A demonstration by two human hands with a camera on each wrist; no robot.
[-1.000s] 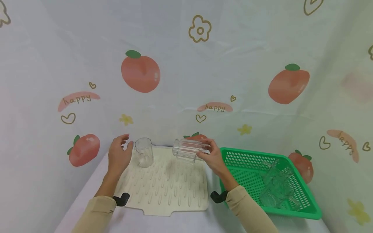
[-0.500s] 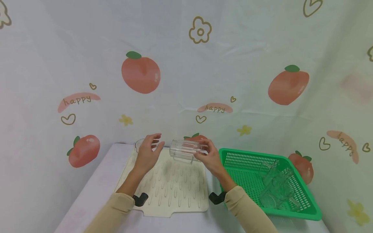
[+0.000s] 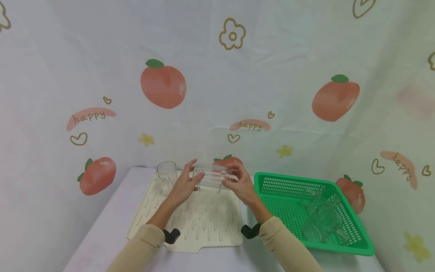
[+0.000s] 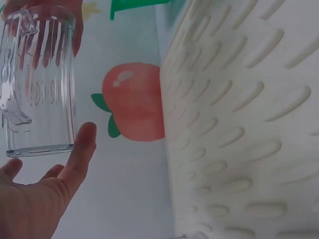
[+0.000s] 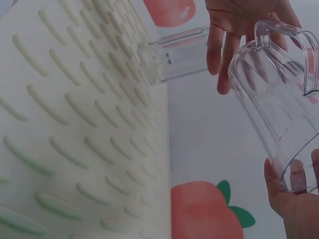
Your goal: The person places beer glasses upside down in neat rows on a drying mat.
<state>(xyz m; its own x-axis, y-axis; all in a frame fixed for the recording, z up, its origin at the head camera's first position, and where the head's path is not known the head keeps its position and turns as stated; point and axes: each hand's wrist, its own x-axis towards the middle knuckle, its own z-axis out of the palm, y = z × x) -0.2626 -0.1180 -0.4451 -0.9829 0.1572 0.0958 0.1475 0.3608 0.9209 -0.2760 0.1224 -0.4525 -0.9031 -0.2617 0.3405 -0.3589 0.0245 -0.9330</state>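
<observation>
A clear glass mug (image 3: 212,176) lies sideways in the air over the cream ridged drying mat (image 3: 204,223). My right hand (image 3: 242,185) grips it at the rim end; in the right wrist view the right-hand fingers (image 5: 299,174) show at the rim. My left hand (image 3: 183,185) is at the mug's other end, thumb in front and fingers behind. In the left wrist view the left-hand fingers (image 4: 82,149) are extended right by that end. The handle (image 4: 17,94) points away from the palms. A second glass mug (image 3: 166,177) stands upright at the mat's back left corner.
To the right is a green perforated basket (image 3: 292,245) with several clear glass mugs (image 3: 321,223) lying at its right side. A white curtain (image 3: 204,75) printed with peaches hangs behind the table. The mat's tab faces the front.
My left hand has moved right, from beside the standing mug to the end of the held mug. The held mug has shifted slightly left in my right hand.
</observation>
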